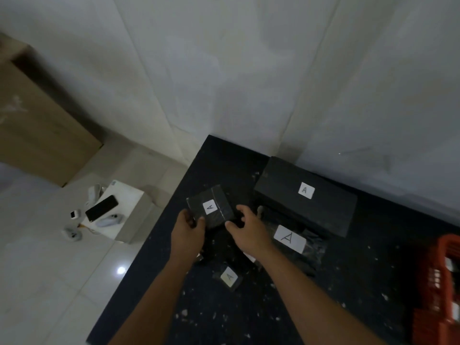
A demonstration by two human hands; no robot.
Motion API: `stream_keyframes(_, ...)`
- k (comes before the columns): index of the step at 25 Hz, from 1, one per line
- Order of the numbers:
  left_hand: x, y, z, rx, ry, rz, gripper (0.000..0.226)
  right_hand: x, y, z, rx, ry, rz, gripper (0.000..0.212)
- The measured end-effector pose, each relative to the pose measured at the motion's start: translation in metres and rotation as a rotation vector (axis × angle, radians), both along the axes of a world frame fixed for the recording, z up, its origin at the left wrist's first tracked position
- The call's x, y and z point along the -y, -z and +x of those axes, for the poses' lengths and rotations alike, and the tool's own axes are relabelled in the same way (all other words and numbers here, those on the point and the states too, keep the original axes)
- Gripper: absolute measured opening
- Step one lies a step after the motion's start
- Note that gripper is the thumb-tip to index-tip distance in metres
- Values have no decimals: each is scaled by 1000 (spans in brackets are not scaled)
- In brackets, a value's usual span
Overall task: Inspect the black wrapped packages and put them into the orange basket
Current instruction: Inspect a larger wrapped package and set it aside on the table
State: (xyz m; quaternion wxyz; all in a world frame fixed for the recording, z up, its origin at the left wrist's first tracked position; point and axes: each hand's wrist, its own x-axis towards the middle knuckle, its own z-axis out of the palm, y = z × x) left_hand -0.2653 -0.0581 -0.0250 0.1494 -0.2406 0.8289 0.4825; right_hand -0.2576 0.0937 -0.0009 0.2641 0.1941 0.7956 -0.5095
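Note:
A small black wrapped package (219, 200) with a white label marked A is held above the dark counter (323, 295). My left hand (190, 226) grips its near left corner, and my right hand (245, 224) grips its near right edge. A large black package (306, 195) with an A label lies at the back by the wall. In front of it lies a crinkled black package (298, 241) with a big A label. A small black package (230, 277) sits between my forearms. The orange basket (435, 282) stands at the counter's right edge, cut off by the frame.
To the left, on the tiled floor, a white box (129, 210) carries a phone (102, 207) and small devices. A large cardboard box (37, 120) stands at the far left. White walls meet in a corner behind the counter.

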Motion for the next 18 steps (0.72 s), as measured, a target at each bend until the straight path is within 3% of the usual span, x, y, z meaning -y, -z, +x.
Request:
stream_keyframes(5,-5,4,-8,-8,-15,46,39,14,18,-20,85,-14,14,70)
stream_keyframes(9,-5,-5,-6,-106,-80,138,47,12,9,-14,56,156,-88,58)
stream_keyframes(12,-14,-23,11,-115,-41,337,41,-13,-13,14,-30,364,-293,35)
stream_keyframes(15,-37,-50,47,-115,52,543,39,-51,-38,59,-122,431,-321,29)
stream_keyframes(18,-63,-69,89,-103,201,604,34,-89,-57,118,-138,470,-373,34)
